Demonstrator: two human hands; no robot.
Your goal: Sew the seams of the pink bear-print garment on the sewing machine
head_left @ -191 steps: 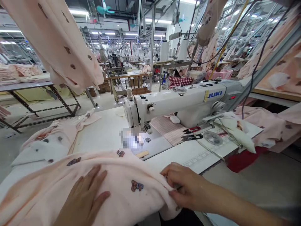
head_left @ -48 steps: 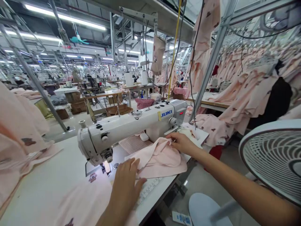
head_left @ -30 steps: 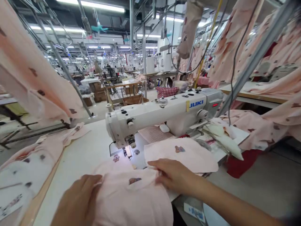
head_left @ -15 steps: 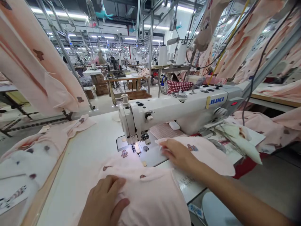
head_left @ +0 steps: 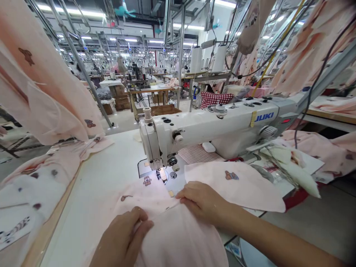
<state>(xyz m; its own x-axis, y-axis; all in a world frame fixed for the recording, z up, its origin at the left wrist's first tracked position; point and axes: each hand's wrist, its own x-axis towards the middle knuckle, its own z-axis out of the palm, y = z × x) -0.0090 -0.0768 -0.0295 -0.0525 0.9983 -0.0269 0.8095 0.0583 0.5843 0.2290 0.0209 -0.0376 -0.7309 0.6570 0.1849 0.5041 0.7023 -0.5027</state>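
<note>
A pale pink fabric piece (head_left: 183,237) printed with small bears lies at the front of the sewing machine (head_left: 194,133), its far part reaching the lit needle and presser foot (head_left: 160,174). My left hand (head_left: 125,233) has thumb and fingers closed on a fold of this fabric near its middle. At its right edge my right hand (head_left: 203,202) pinches the cloth between thumb and fingers. A second pink piece (head_left: 205,174) with a rounded end and a bear print lies flat just beyond my right hand, beside the needle plate.
Pink printed cloth (head_left: 63,92) hangs at the left, with more heaped on the table's left edge (head_left: 63,196). White thread cones (head_left: 196,59) stand behind the machine. Scraps (head_left: 289,167) lie at right. A black cable (head_left: 314,70) hangs there.
My right hand has moved left and nearer, from the rounded piece to the right edge of the fabric in front, and now pinches it. The rounded piece lies uncovered. My left hand's fingers have drawn together.
</note>
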